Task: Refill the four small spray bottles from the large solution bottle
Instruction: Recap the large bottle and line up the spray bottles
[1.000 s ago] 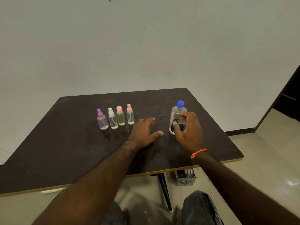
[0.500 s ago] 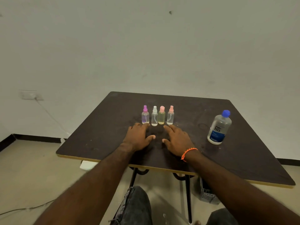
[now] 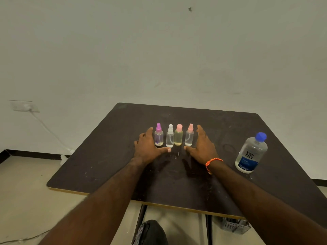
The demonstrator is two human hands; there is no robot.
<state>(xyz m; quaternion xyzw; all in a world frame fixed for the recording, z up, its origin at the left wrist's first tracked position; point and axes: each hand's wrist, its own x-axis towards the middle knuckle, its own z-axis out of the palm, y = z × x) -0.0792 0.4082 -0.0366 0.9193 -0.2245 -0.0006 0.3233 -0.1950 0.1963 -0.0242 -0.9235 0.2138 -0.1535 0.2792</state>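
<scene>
Four small spray bottles are found standing upright in a close row at the centre of the frame, on the dark table: a purple-capped bottle, a white-capped bottle, a yellowish bottle with a pink cap and a pink-capped bottle. The row is flanked by both hands. The left hand is placed just beside the purple-capped bottle and the right hand just beside the pink-capped one, both with fingers extended and relaxed, thumbs pointing inward in front of the row; nothing is grasped. Whether the fingers touch the outer bottles cannot be told. The large solution bottle, blue-capped and upright, is located at the right of the frame, well apart from the row. All caps are on, so no refilling is judged begun. The small bottles are judged light, smooth and easily toppled; each is best taken round the body while the spray head is unscrewed. The large bottle is judged heavier and best gripped round its labelled middle.
</scene>
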